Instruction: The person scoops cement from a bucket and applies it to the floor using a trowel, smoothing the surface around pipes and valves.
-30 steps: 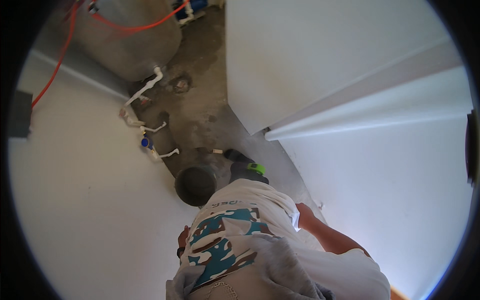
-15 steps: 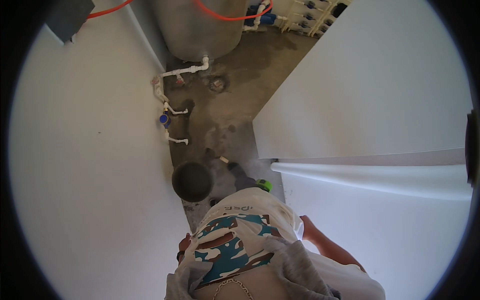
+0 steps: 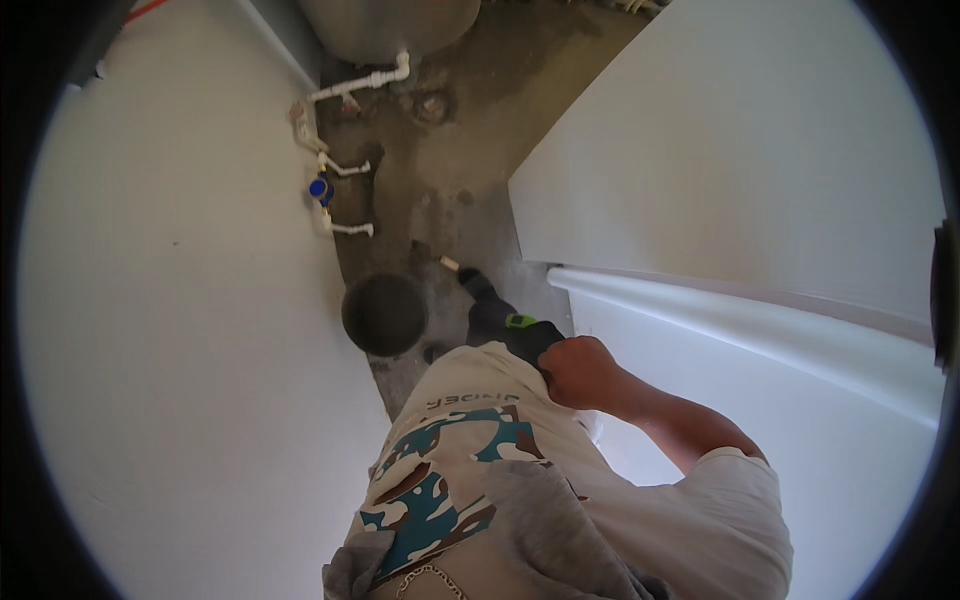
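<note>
My right hand [image 3: 580, 371] is closed in a fist at my right hip, beside the hem of my light T-shirt [image 3: 470, 375]. Its fingers are against something black [image 3: 535, 343], partly hidden by the hand; I cannot tell whether this is clothing or a separate item. Just ahead of it is a small bright green and black object [image 3: 521, 321], its kind unclear. Below, my dark trouser leg [image 3: 487, 312] and shoe [image 3: 468, 275] show. My left hand is out of view. A dark round bucket [image 3: 385, 315] stands on the floor to the left of my legs.
White pipes [image 3: 350, 86] and a blue-capped meter [image 3: 320, 190] run along the left wall [image 3: 180, 320]. A metal tank [image 3: 395, 25] stands at the far end. On the right are a pale panel [image 3: 720, 160] and a white pipe [image 3: 740, 325]. A short pale piece [image 3: 449, 263] lies by my shoe.
My right hand has come forward from behind my shirt to the black thing at my hip. My left hand has left the view. The floor and bucket appear higher in the picture.
</note>
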The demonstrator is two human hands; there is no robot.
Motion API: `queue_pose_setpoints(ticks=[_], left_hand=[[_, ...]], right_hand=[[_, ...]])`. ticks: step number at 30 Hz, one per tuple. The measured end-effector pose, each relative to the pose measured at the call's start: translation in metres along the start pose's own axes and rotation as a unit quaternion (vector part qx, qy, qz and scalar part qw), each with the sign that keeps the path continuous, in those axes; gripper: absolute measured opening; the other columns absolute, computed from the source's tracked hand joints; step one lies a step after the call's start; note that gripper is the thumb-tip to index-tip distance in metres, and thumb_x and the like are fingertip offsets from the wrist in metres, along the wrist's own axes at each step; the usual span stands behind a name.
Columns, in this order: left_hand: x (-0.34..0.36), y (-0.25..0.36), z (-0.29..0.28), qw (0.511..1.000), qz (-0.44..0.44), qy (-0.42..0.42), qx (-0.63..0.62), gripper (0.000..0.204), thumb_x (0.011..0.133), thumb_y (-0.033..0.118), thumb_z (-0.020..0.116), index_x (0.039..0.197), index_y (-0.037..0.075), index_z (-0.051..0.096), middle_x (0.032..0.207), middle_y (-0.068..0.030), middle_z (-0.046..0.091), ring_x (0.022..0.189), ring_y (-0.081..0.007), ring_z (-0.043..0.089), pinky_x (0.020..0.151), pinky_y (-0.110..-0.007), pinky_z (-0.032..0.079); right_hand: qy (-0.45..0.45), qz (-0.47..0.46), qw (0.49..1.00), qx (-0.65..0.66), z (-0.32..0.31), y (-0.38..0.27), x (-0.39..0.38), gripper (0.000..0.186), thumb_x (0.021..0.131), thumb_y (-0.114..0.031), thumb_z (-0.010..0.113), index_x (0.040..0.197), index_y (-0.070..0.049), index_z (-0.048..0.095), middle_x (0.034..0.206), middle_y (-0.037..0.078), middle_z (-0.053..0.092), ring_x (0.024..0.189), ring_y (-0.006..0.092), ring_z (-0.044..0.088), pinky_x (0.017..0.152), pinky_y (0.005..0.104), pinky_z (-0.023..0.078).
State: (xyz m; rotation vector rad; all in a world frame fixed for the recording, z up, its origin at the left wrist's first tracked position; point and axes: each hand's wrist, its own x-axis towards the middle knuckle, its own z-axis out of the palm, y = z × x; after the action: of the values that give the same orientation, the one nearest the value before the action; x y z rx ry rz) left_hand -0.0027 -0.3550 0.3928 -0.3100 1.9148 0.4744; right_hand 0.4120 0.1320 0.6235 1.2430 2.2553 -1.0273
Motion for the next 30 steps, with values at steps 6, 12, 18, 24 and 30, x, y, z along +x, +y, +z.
queue_pose_setpoints(ticks=[6,12,18,24,30], left_hand=[[-0.025,-0.014,-0.005,0.998,-0.044,0.027,-0.017,0.061,0.105,0.055,0.055,0.135,0.003,0.062,0.126,-0.0135,0.071,0.115,-0.0264,0.068,0.096,-0.042,0.054],[-0.04,0.024,-0.005,0.997,-0.031,0.056,-0.053,0.06,0.104,0.055,0.057,0.136,0.004,0.062,0.126,-0.0129,0.07,0.114,-0.0261,0.068,0.095,-0.042,0.054],[-0.083,0.067,0.008,0.994,0.044,0.088,-0.047,0.053,0.101,0.049,0.066,0.13,0.004,0.065,0.114,-0.0098,0.073,0.104,-0.0223,0.071,0.084,-0.037,0.057],[-0.061,0.088,0.049,0.993,0.023,-0.001,0.117,0.052,0.1,0.051,0.067,0.118,0.002,0.071,0.1,-0.0061,0.075,0.091,-0.0176,0.074,0.074,-0.031,0.057],[0.118,0.115,0.132,0.991,0.038,-0.004,-0.127,0.08,0.099,0.072,0.053,0.137,0.002,0.061,0.125,-0.0117,0.069,0.114,-0.0231,0.066,0.096,-0.041,0.053]], right_hand=[[-0.162,0.04,0.985,0.041,-0.01,0.06,-0.007,0.022,0.086,-0.031,0.076,0.083,-0.01,0.079,0.077,0.012,0.074,0.08,0.0366,0.071,0.074,0.046,0.056],[-0.083,0.238,0.966,0.062,0.001,0.13,0.021,0.053,0.091,-0.055,0.069,0.087,-0.003,0.079,0.087,0.017,0.075,0.088,0.0352,0.071,0.082,0.0459,0.055],[-0.049,0.195,0.968,0.148,0.024,0.128,0.107,0.062,0.097,-0.057,0.061,0.077,0.001,0.072,0.077,0.022,0.07,0.082,0.0399,0.069,0.079,0.0479,0.052],[-0.069,0.081,0.99,0.093,0.109,0.121,0.318,0.061,0.098,-0.052,0.059,0.075,0.002,0.071,0.078,0.025,0.069,0.085,0.0434,0.068,0.08,0.0513,0.053],[-0.143,0.117,0.981,-0.065,0.263,0.146,0.554,0.05,0.089,-0.046,0.073,0.095,0.003,0.077,0.1,0.023,0.076,0.102,0.0406,0.072,0.09,0.0484,0.056]])
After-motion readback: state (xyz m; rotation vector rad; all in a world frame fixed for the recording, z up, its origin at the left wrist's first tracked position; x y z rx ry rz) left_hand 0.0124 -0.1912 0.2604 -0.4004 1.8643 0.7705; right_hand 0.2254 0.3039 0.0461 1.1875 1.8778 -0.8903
